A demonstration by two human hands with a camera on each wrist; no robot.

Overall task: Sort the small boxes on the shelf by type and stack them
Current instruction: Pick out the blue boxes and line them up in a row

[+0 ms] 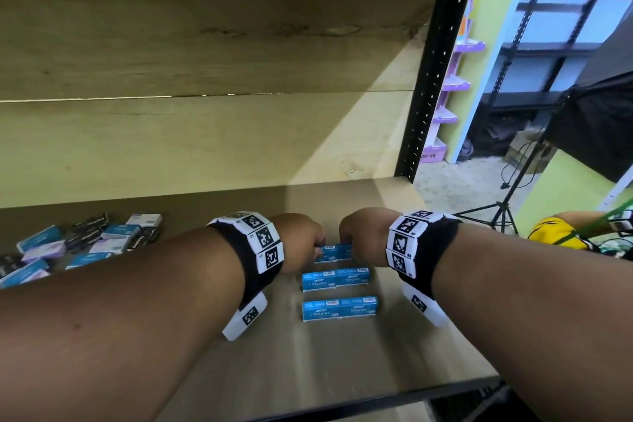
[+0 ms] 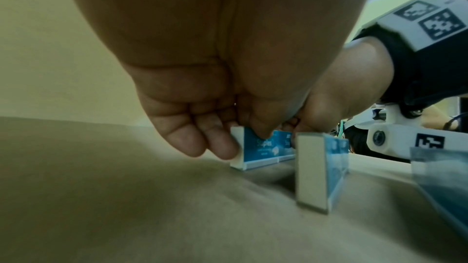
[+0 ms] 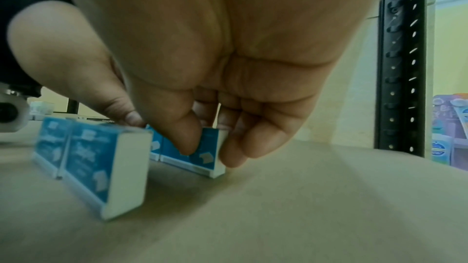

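Three rows of blue staple boxes stand on edge on the wooden shelf (image 1: 342, 360). My left hand (image 1: 301, 243) and right hand (image 1: 359, 240) grip the far row (image 1: 334, 252) from either end, each pinching a box (image 2: 263, 147) (image 3: 205, 153) between thumb and fingers. That row rests on the shelf. The middle row (image 1: 336, 278) and the near row (image 1: 339, 308) stand free, just in front of my wrists. A mixed heap of blue, lilac and black small boxes (image 1: 85, 243) lies at the left of the shelf.
The shelf's wooden back wall (image 1: 205, 140) rises close behind my hands. A black perforated upright (image 1: 428, 86) marks the shelf's right end. Beyond it are a purple display stand (image 1: 445, 113), a tripod (image 1: 503, 209) and another person's arm (image 1: 582, 219).
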